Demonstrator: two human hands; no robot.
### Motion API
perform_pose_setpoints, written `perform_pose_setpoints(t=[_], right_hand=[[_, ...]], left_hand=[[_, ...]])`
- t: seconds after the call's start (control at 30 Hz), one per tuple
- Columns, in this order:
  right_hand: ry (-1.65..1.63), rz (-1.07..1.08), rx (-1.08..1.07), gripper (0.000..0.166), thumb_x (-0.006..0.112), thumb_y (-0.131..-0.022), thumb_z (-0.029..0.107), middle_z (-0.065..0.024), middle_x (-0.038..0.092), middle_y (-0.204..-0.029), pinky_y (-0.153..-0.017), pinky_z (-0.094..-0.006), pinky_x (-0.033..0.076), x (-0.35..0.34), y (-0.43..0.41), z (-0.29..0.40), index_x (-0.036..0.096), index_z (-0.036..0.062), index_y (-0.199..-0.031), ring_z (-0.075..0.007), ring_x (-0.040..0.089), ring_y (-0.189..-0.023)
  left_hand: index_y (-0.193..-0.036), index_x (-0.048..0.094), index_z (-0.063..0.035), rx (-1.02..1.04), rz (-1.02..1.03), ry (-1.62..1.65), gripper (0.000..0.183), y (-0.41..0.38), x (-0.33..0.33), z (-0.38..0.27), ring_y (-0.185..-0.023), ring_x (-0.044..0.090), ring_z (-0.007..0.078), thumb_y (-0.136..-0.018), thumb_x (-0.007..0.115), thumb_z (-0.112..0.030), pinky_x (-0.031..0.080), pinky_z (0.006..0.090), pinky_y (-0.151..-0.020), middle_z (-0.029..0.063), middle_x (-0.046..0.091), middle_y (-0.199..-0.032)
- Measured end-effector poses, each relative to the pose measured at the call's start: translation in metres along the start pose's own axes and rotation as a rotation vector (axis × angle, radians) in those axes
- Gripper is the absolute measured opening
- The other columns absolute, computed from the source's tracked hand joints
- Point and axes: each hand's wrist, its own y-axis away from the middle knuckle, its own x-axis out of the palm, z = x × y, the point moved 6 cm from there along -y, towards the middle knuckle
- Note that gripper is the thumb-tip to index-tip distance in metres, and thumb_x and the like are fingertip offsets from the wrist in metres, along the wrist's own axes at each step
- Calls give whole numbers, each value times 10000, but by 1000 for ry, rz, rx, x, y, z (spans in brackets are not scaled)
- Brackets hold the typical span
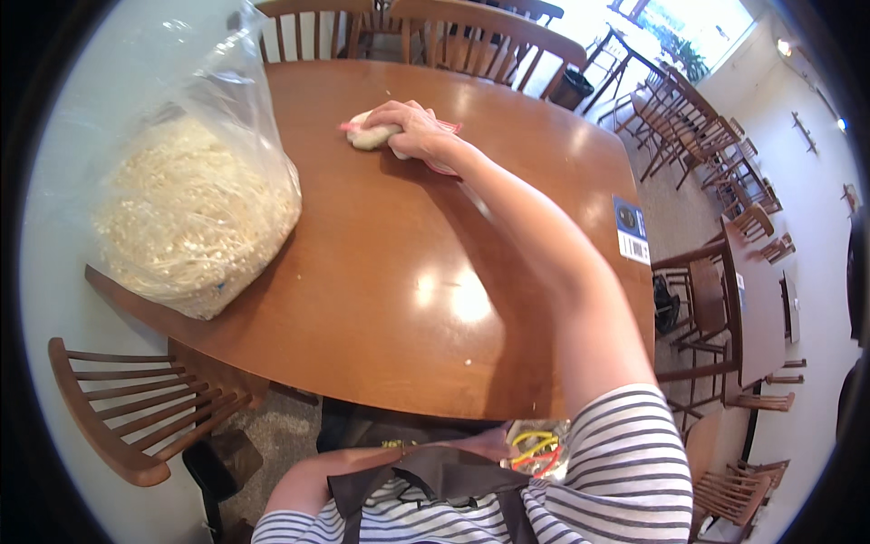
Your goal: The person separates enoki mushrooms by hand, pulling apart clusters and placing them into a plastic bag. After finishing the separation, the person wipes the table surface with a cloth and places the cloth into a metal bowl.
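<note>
My right hand [414, 129] presses a bunched white cloth [370, 136] with red edging onto the far part of the brown wooden table [380, 272]. The arm stretches across the right half of the tabletop. Below the near table edge, my left hand [495, 440] is mostly hidden by the dark apron [435, 472] and looks blurred. Right beside it is a clear plastic bag or container [540, 449] with yellow and red strips; I cannot tell whether the hand grips it. Small pale crumbs [467, 362] lie on the wood.
A large clear plastic bag [197, 211] full of pale shreds stands at the table's left, against the wall. A printed card [631, 228] lies by the right edge. Wooden chairs stand at the far side [489, 41] and near left [136, 408]. More tables [754, 299] are at right.
</note>
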Motion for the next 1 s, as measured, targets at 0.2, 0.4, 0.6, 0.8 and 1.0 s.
perform_pose_setpoints(t=[0.2,0.4,0.6,0.8,1.0], right_hand=[[-232,103,-535,397,550,-591,-8,-31,609,-1017,-925,-443,359,3,196,71,643,145,-946,-313,486,-1060],[-343,371,-139,439,510,-474,-80,-21,609,-1031,-931,-441,374,-26,380,109,670,102,-840,-275,465,-1088],[-989,305,649,473,420,-584,-40,-107,600,-1025,-657,-244,549,-90,449,80,588,4,-1024,-144,595,-906],[-750,21,505,531,524,-691,101,-103,551,-1112,-955,-307,392,-123,413,12,455,-7,-1207,-186,506,-1085],[276,-155,164,537,659,-763,178,-135,505,-1210,-994,-378,347,-100,408,34,480,53,-1253,-273,425,-1189]], left_hand=[[-1326,277,23,-14,-14,-54,720,3,1,-16,-982,576,308,-729,607,-209,459,348,-827,245,567,-1083],[-1280,393,-11,-8,104,194,597,18,3,-74,-1024,517,172,-735,616,-107,445,310,-864,114,543,-1154],[-1262,440,-39,-228,21,95,518,53,2,-115,-976,536,160,-772,595,-109,449,291,-839,77,582,-1078],[-1253,446,-47,-212,33,88,453,53,3,-114,-669,612,100,-817,546,-116,487,205,-482,67,619,-940],[-1186,481,-28,-202,1,74,485,39,-5,-72,-656,553,108,-740,604,-176,466,253,-509,54,587,-852]])
